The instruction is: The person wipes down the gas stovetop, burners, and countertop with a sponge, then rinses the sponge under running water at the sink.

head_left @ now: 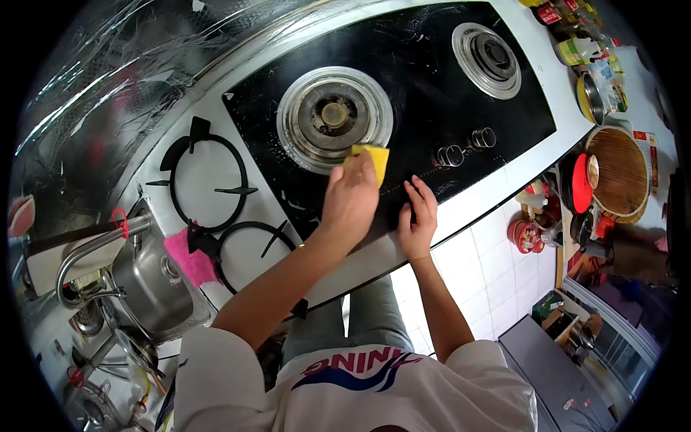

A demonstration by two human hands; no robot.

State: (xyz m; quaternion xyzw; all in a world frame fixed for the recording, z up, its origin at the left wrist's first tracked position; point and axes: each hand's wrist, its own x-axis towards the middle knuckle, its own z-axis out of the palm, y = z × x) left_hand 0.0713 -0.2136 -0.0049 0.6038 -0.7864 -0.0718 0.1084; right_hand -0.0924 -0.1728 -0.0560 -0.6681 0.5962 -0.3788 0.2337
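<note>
A yellow sponge [374, 164] is gripped in my left hand [353, 198], close to the front right rim of the left burner [335, 115]. My fingers hide part of the sponge. Resting near the front edge of the black glass cooktop [417, 79], my right hand [419, 216] holds nothing, its fingers stretched forward. Two control knobs [451, 156] sit to the right of that hand. Farther right is the second burner [487, 60], with no pan support on it.
Two black pan supports [243, 191] lie on the white counter to the left. Beside them are a pink cloth [191, 255] and a steel sink [155, 288] with a faucet [68, 266]. Bottles [576, 50] and a round wooden board [615, 173] stand at right.
</note>
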